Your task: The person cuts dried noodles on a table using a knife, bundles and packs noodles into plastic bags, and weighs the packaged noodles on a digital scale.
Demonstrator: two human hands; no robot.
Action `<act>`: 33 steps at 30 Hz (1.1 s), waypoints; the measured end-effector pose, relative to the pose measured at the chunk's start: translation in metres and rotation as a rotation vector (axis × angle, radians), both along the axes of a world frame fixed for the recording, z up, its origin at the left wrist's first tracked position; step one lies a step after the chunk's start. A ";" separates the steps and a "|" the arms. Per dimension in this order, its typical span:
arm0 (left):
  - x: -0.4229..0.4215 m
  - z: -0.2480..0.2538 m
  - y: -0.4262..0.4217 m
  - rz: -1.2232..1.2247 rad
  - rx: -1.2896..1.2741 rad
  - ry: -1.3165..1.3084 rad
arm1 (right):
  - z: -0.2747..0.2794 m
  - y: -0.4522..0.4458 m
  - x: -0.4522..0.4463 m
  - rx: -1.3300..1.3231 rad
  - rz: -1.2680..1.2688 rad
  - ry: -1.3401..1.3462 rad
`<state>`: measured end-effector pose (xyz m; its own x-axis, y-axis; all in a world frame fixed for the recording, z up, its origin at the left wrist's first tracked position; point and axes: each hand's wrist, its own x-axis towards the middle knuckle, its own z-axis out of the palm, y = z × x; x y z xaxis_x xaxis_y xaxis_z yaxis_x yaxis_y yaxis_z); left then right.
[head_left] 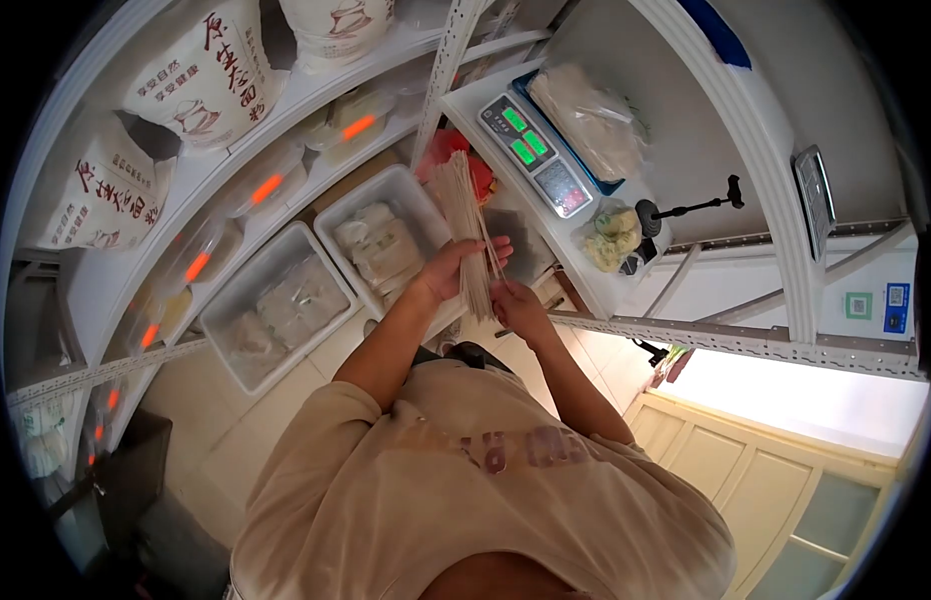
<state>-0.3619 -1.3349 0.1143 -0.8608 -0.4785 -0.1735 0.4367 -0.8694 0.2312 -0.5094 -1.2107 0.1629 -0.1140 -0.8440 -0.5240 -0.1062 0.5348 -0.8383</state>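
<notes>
A bundle of long, thin dried noodles is held in front of my body, tilted slightly to the left. My left hand is closed around its lower half, with the fingertips pointing right. At the bundle's lower right, my right hand pinches a few noodle strands that stand apart from the rest. A red plastic bag shows partly behind the bundle's upper end. Below my left forearm lies a white bin of packed noodles.
A scale with green digits stands on the right shelf, beside a blue tray bearing bagged noodles. A second white bin is at left. Flour sacks line the upper shelf. A metal shelf post rises ahead.
</notes>
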 end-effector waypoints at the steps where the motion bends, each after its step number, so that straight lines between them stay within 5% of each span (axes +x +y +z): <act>1: 0.003 0.001 -0.001 0.010 0.002 -0.003 | -0.002 -0.004 0.002 -0.027 0.106 0.171; 5: 0.017 0.005 -0.004 0.110 -0.084 -0.183 | 0.033 -0.021 0.021 0.057 0.271 0.308; 10: 0.034 0.019 -0.011 0.191 -0.141 -0.228 | 0.055 -0.029 0.039 -0.165 0.449 0.717; 33: 0.056 0.023 -0.015 0.155 -0.123 -0.226 | 0.068 -0.052 0.057 -0.104 0.586 0.879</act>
